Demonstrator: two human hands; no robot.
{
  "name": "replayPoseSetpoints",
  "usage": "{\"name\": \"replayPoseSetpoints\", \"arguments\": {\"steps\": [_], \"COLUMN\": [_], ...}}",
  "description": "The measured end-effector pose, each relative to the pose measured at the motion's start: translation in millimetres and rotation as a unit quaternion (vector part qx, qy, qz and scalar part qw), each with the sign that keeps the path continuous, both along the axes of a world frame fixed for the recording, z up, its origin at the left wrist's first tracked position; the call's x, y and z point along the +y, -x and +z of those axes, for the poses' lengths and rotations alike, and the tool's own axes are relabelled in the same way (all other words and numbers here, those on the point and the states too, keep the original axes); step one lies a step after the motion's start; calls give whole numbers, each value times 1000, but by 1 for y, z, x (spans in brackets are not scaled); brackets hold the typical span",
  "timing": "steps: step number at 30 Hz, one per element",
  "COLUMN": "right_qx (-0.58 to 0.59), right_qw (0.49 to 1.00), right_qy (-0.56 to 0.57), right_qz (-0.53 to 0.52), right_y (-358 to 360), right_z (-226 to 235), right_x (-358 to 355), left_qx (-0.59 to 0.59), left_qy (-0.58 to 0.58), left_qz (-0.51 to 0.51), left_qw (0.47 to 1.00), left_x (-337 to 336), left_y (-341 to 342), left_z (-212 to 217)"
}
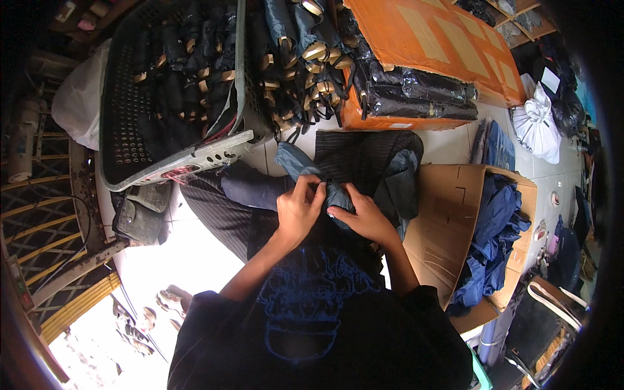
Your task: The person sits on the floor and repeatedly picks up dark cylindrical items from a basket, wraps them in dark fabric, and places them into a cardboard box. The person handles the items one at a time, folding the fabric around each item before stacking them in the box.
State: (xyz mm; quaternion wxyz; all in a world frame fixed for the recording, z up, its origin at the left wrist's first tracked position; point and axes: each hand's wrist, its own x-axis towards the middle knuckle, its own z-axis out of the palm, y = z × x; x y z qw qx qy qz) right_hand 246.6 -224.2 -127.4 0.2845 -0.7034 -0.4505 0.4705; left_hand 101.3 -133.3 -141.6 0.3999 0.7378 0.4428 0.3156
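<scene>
My left hand is closed in a pinch at the upper end of a dark grey-green bundle of cloth, which looks like a rolled folding umbrella. Around its other side my right hand is closed, the thumb pressed on the cloth. Both hands are above my lap, close together. A grey-blue rolled piece lies just beyond the left hand. More loose grey-green cloth is draped over my pinstriped leg on the right. What the left fingertips pinch is too small to make out.
A grey plastic basket at the left holds many dark rolled umbrellas. More umbrellas with tan handles are piled beside it. An orange carton contains plastic-wrapped dark packs. At the right, a brown carton holds blue cloth.
</scene>
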Motion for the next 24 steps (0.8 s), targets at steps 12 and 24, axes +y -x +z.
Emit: {"name": "replayPoseSetpoints", "arguments": {"steps": [12,24], "right_qx": [-146,-232], "right_qw": [989,970], "right_qy": [-29,-75], "right_qz": [27,-11], "right_y": [0,4], "right_z": [17,27], "right_x": [6,11], "left_qx": [-51,-40], "left_qy": [-180,-222], "left_qz": [-95,-135], "left_qw": [978,965], "left_x": [-1,4], "left_y": [-6,-2], "left_z": [8,14]}}
